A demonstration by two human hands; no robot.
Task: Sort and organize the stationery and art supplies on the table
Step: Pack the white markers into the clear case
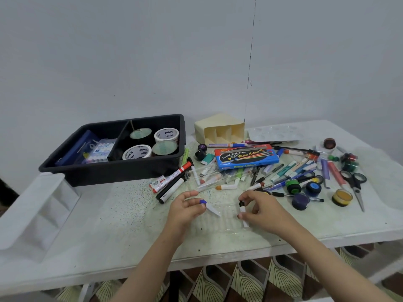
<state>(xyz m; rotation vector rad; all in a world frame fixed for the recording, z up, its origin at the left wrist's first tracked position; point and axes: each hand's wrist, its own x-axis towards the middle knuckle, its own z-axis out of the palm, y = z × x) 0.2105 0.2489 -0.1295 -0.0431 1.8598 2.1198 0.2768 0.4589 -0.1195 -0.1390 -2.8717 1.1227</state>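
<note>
Pinching a small white blue-capped tube (212, 209) by its cap end, the left hand (185, 209) has its fingers curled in and its forearm coming up from the lower edge of the view; the tube's white body slants down and to the right, out of the fingertips. The right hand (261, 207) grips a black-capped tube (242, 209) between thumb and bent forefinger. That tube stands nearly upright with its cap on top, and the other fingers arch loosely behind it. Both hands hover close together near the front of the table (109, 225), palms turned toward each other, and the two tubes are near but apart. Below them lies a clear tray (220, 224); whether the upright tube's foot touches it I cannot tell. Just beyond the hands sit a clear case (204, 176) with a few small tubes inside and more loose tubes. To the left of these lie some markers (174, 184). Farther back lies a blue paint box (246, 156), and behind it a cream organizer (218, 127) is tipped on its side. To the right spread pens, paint pots (313, 188) and scissors (356, 184). A black bin (113, 171) at the back left holds tape rolls (166, 134) in its right compartment.
</note>
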